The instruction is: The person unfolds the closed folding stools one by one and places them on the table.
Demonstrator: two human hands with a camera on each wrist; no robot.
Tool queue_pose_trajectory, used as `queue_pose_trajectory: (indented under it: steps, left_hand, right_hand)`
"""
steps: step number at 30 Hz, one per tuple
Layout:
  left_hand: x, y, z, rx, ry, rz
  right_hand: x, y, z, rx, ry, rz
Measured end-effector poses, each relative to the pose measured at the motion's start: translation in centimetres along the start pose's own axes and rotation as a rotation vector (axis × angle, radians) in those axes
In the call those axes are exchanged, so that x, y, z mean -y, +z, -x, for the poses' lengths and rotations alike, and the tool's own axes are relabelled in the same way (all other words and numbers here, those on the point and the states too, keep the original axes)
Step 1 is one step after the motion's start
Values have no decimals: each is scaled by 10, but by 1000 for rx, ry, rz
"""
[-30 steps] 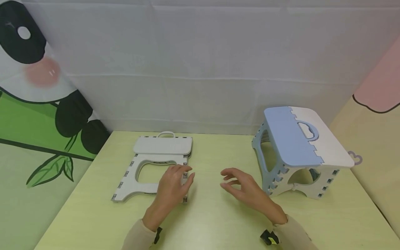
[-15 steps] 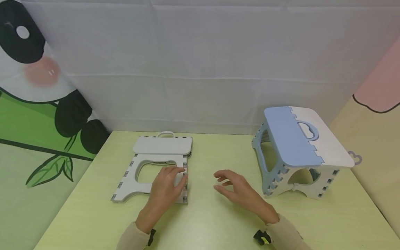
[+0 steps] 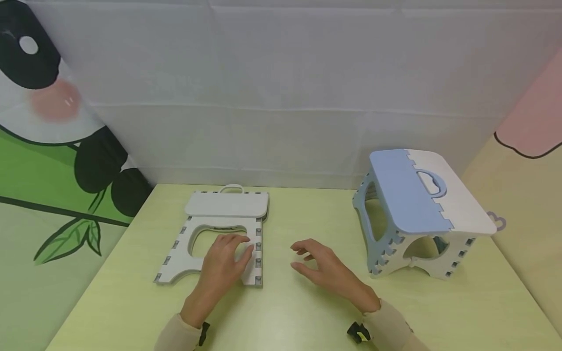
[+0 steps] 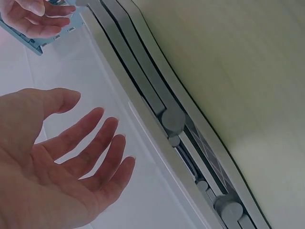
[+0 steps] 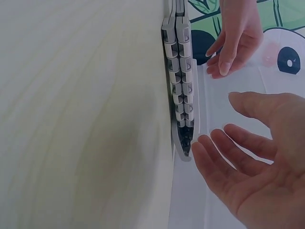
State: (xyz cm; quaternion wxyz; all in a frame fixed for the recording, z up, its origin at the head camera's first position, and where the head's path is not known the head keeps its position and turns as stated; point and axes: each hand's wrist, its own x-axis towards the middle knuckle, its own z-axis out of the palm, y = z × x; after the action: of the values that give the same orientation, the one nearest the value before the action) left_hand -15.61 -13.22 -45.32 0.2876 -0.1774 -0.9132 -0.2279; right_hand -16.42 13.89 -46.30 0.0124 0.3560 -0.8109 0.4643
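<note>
A folded white step stool point(image 3: 228, 204) lies flat on the table, its carrying handle toward the back wall. In the head view my left hand point(image 3: 225, 261) hovers over the stool's near right part, fingers loosely bent and holding nothing. The left wrist view shows that hand point(image 4: 81, 162) apart from the stool's layered edge point(image 4: 143, 81). My right hand point(image 3: 325, 268) is in the air right of the folded stool, thumb and fingers spread apart. The right wrist view has the same hand point(image 5: 252, 157) with nothing in it, near the stool's hinged side point(image 5: 181, 86).
An unfolded blue and white step stool point(image 3: 412, 195) stands upright at the table's right side, a purple heart-shaped piece point(image 3: 498, 221) sticking out beyond it. The pale yellow table point(image 3: 303, 214) meets a white cloth wall point(image 3: 281, 97) at the back. Cartoon-printed panels flank both sides.
Both hands have shifted left, the left one farther over the folded stool and the right one closer to it. Neither stool has moved on the table.
</note>
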Motion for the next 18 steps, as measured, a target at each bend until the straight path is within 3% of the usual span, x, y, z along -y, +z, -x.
queue_pose_trajectory:
  steps: [8, 18]
  left_hand:
    - [10, -7, 4, 30, -43, -24]
    - [20, -19, 7, 35, -53, -41]
  right_hand:
    - [3, 7, -5, 7, -49, 17]
    - [7, 16, -14, 69, 15, 3]
